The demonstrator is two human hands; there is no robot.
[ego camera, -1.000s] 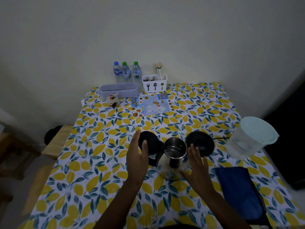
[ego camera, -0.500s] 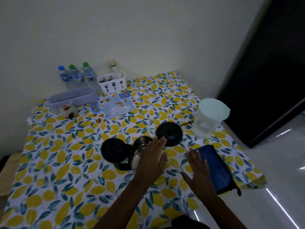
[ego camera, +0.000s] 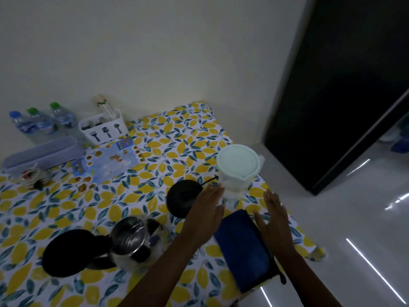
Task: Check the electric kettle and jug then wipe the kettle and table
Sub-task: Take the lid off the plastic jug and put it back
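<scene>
Both hands have left the kettle and moved rightward to the jug since the earlier frames. Left hand: fingers extended, released, fingertips at the jug's lower left wall; contact cannot be confirmed through motion blur. Right hand: flat and empty, palm inward, just right of the jug. Blue cloth lies between and below the hands on the desk. Kettle stands lid-open, behind the left forearm. Black base partly hidden by the left hand.
</scene>
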